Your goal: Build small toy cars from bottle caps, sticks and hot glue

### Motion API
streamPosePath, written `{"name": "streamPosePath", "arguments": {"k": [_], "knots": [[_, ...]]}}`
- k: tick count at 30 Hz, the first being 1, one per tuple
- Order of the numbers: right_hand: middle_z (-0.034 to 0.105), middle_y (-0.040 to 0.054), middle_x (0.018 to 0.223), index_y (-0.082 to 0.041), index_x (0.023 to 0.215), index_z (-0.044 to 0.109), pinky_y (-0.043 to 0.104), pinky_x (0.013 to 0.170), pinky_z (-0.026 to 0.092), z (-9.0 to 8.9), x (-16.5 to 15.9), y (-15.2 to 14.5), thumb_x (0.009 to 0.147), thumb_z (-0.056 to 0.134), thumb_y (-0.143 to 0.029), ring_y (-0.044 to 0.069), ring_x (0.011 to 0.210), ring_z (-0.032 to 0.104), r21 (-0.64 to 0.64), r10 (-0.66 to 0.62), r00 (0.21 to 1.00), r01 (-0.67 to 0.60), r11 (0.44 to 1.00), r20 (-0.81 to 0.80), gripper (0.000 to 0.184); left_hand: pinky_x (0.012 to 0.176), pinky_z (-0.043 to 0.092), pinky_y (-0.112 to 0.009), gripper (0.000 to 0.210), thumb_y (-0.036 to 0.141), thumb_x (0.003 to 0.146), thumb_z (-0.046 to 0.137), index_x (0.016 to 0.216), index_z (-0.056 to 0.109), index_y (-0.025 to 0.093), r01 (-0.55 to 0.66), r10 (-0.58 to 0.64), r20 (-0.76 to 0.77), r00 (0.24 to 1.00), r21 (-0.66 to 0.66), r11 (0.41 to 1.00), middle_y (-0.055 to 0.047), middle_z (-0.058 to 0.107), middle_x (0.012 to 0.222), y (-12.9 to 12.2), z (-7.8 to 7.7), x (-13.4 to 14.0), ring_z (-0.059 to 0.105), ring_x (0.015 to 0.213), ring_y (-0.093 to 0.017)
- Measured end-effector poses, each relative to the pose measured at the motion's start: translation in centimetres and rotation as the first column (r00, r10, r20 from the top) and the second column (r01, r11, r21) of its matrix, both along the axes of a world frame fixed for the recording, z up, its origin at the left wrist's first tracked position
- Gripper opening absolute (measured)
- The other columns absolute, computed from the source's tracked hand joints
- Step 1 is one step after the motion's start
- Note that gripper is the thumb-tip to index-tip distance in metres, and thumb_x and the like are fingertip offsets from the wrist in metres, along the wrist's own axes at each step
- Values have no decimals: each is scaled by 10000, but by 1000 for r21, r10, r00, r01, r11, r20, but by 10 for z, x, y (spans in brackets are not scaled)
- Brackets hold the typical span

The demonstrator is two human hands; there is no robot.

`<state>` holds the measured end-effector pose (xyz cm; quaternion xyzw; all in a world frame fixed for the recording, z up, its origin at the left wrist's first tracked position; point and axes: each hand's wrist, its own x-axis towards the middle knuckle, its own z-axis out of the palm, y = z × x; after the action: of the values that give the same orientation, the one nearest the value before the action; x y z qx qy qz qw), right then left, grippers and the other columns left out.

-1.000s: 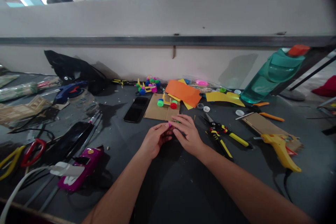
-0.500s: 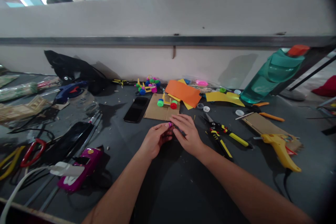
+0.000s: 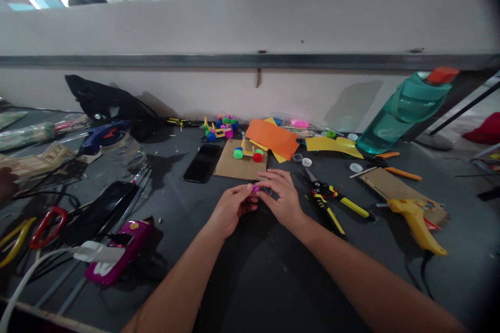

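Observation:
A small purple piece [image 3: 255,189], partly covered by fingers, is held between my two hands. My left hand [image 3: 231,207] pinches it between thumb and fingers. From the other side, my right hand [image 3: 282,199] closes its thumb and index finger on it, the other fingers bent above. Something thin and clear may be by the right fingertips, too small to name. Just beyond stands a small toy vehicle [image 3: 248,153] with green and red wheels, on a piece of cardboard [image 3: 234,167]. To its left lies a black phone [image 3: 202,163].
Yellow-handled snips [image 3: 330,208] lie right of my hands, with a yellow glue gun [image 3: 416,221] farther right. A teal bottle [image 3: 404,114] leans at the back right. At left are a purple power strip [image 3: 125,250], red-handled scissors [image 3: 49,226] and another person's hand [image 3: 5,184].
My right thumb and fingers have closed in on the purple piece, and more of it shows. Another person's hand has appeared at the left edge.

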<state>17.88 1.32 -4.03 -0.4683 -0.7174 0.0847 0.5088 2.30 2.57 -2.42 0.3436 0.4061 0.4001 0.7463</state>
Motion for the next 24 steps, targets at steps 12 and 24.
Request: {"name": "streamPosePath", "arguments": {"k": [12, 24], "knots": [[619, 30, 1168, -271, 1050, 645, 454, 972, 386, 5, -1, -5, 822, 562, -265, 223, 1149, 461, -11, 74, 994, -73, 997, 75, 243, 607, 486, -228, 225, 305, 665, 740, 767, 678, 115, -7, 7, -6, 1000, 7, 1000, -29, 632, 711, 1, -3, 1, 570, 630, -98], [579, 17, 1238, -295, 1135, 608, 492, 994, 355, 6, 4, -6, 873, 444, -258, 230, 1202, 429, -69, 164, 986, -161, 985, 39, 311, 623, 475, -233, 249, 324, 648, 754, 771, 693, 115, 23, -22, -13, 1000, 23, 999, -46, 640, 730, 1, -4, 0, 568, 662, -107]]}}
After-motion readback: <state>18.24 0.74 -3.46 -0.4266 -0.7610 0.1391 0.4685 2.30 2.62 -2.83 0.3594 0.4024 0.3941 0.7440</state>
